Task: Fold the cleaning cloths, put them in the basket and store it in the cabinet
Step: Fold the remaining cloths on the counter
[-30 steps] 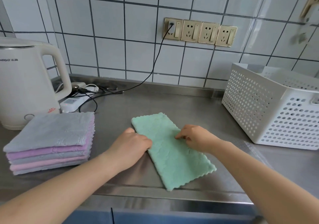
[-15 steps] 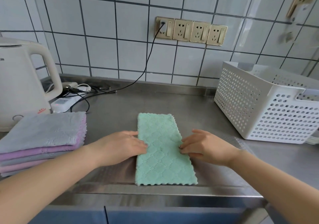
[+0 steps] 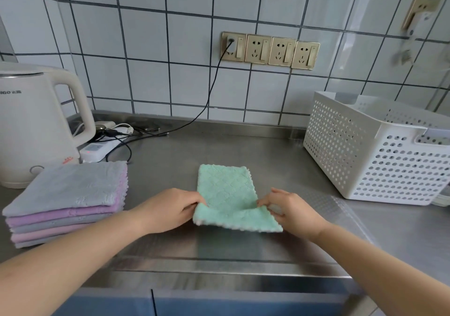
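Note:
A mint-green cleaning cloth (image 3: 227, 191), folded into a long strip, lies on the steel counter (image 3: 243, 145) in front of me. My left hand (image 3: 170, 209) pinches its near left corner and my right hand (image 3: 289, 209) pinches its near right corner. The near end is lifted off the counter and curls up toward the far end. A stack of folded grey and lilac cloths (image 3: 65, 201) sits at the left. The white perforated basket (image 3: 375, 150) stands at the right, and what it holds is hidden from here.
A white electric kettle (image 3: 36, 123) stands at the back left, with a white power strip (image 3: 97, 149) and black cables beside it. Wall sockets (image 3: 270, 50) are on the tiled wall. Blue cabinet fronts (image 3: 194, 303) show below the counter edge.
The green cloth was turned straight in front of me. Both hands then slid to its near corners and lifted the near end up off the counter.

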Tool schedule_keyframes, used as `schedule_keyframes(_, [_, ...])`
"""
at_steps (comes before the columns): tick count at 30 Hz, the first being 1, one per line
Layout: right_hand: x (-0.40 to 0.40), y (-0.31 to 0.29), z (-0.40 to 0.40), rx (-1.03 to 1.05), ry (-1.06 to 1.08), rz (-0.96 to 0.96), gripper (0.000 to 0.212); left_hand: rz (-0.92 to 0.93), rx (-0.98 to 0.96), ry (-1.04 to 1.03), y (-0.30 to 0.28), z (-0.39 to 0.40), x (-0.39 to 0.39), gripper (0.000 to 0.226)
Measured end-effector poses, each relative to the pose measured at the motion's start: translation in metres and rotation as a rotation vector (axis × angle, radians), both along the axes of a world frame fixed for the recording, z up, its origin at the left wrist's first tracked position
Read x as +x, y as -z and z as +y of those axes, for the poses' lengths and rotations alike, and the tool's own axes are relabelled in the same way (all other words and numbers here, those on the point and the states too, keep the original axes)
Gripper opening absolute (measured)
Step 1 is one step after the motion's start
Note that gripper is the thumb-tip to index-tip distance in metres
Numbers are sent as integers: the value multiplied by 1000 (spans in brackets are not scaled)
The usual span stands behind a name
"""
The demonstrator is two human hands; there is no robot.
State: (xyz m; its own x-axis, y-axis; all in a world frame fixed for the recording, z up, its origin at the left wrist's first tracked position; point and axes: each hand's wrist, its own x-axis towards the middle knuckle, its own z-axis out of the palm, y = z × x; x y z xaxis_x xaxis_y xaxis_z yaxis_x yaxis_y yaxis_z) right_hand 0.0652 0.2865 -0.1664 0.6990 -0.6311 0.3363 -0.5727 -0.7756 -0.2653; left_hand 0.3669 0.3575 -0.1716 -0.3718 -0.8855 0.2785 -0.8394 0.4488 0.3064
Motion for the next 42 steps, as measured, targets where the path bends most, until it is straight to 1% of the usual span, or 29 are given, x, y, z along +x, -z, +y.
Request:
schedule_keyframes(3, [7, -10, 5, 291, 142, -171, 24, 230, 100, -99, -5, -1, -4, 21])
schedule_keyframes(4, [11, -13, 4, 374, 175, -226, 22, 306, 127, -122, -7, -2, -6, 18])
schedule_keyframes(6, [18, -18, -1, 510, 225, -361, 17, 470, 201, -172, -9, -7, -11, 16])
schedule_keyframes(8, [27, -20, -8, 672, 293, -503, 18, 559, 254, -236, -12, -13, -16, 13])
schedule_keyframes(9, [31, -22, -10, 749, 338, -530, 17, 596, 278, -269, -13, -16, -19, 19])
schedule_keyframes(11, [40, -22, -15, 851, 434, -511, 18, 663, 314, -342, -12, -23, -23, 43])
schedule_keyframes(12, [44, -22, -17, 879, 473, -501, 20, 666, 327, -370, -10, -26, -24, 55])
schedule_keyframes(14, [50, -20, -21, 902, 531, -526, 32, 662, 352, -401, -7, -33, -25, 64])
schedule_keyframes(16, [52, -18, -23, 879, 540, -565, 43, 669, 376, -407, -9, -36, -26, 60])
schedule_keyframes(17, [54, -18, -23, 835, 524, -535, 46, 654, 386, -408, -10, -38, -27, 55])
schedule_keyframes(19, [55, -16, -24, 651, 480, -345, 51, 514, 373, -388, -13, -40, -29, 48])
schedule_keyframes(21, [57, -15, -24, 460, 455, -168, 54, 349, 348, -375, -15, -44, -29, 47])
schedule_keyframes(23, [59, -16, -24, 367, 439, -133, 55, 301, 344, -374, -15, -48, -28, 49])
schedule_keyframes(26, [61, -15, -30, 350, 461, -141, 56, 295, 337, -388, -14, -53, -28, 51])
schedule_keyframes(29, [65, -11, -36, 391, 489, -39, 55, 224, 374, -410, -13, -56, -29, 52])
schedule_keyframes(31, [65, -13, -38, 392, 525, -16, 56, 162, 373, -438, -15, -57, -29, 54])
schedule_keyframes(32, [65, -16, -38, 355, 553, -33, 57, 116, 330, -469, -18, -57, -29, 56])
schedule_keyframes(34, [67, -22, -38, 178, 588, -74, 55, 9, 163, -532, -23, -58, -30, 54])
schedule_keyframes(36, [81, -26, -39, 14, 534, -86, 51, -76, 26, -517, -24, -66, -37, 46])
schedule_keyframes(37, [92, -27, -39, -13, 492, -61, 49, -121, 2, -492, -23, -70, -43, 43])
schedule_keyframes(39, [113, -20, -39, 0, 439, 50, 46, -208, 27, -434, -16, -79, -57, 37])
schedule_keyframes(40, [121, -15, -40, 22, 434, 122, 45, -234, 65, -409, -10, -83, -63, 37])
schedule_keyframes(42, [128, 0, -43, 81, 435, 241, 46, -246, 145, -369, 2, -87, -68, 46])
